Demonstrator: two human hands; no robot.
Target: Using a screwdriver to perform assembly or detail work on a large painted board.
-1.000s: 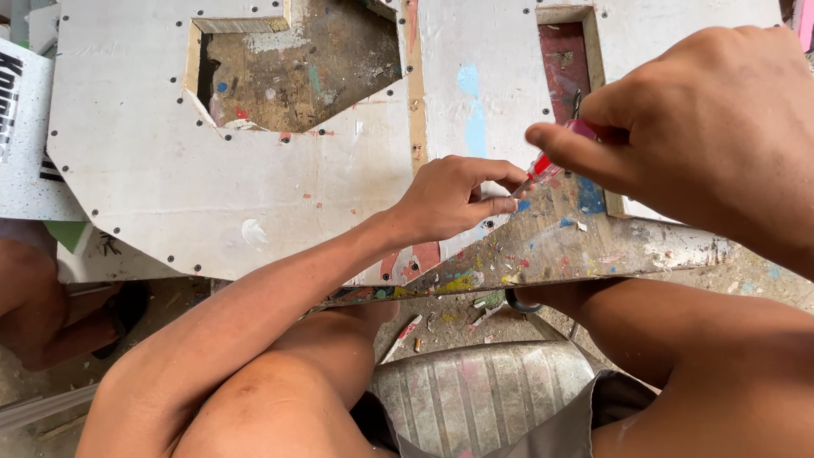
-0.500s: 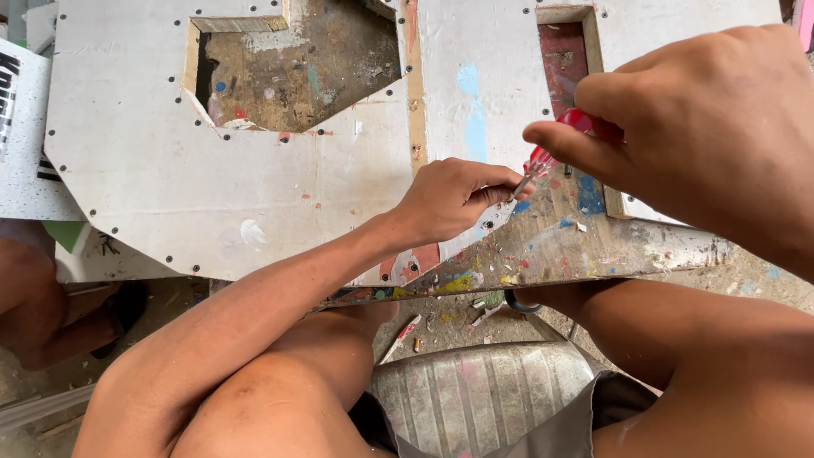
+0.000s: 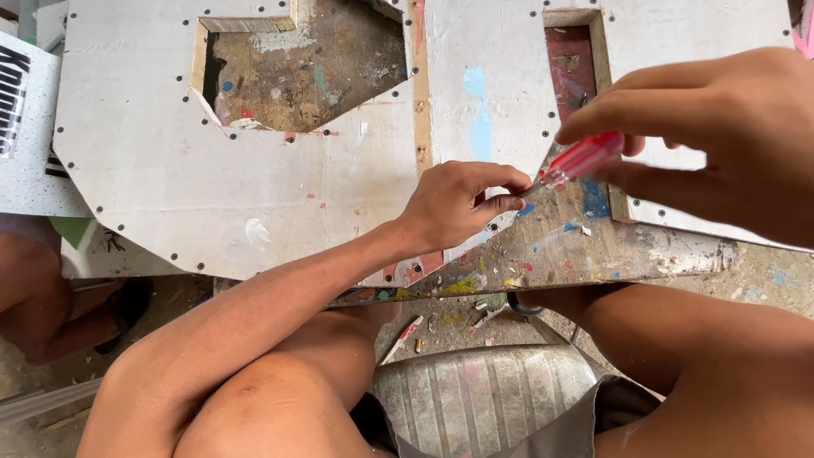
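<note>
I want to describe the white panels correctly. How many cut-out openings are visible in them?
2. A large opening is in the left white panel, and a narrow opening is in the right white panel, above the right hand. More may be out of frame.

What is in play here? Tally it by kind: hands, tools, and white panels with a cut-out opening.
Hands: 2, the left hand and the right hand
Tools: 1, the red-handled screwdriver, in the right hand
White panels with a cut-out opening: 2, the left panel and the right panel
Total: 5
</note>
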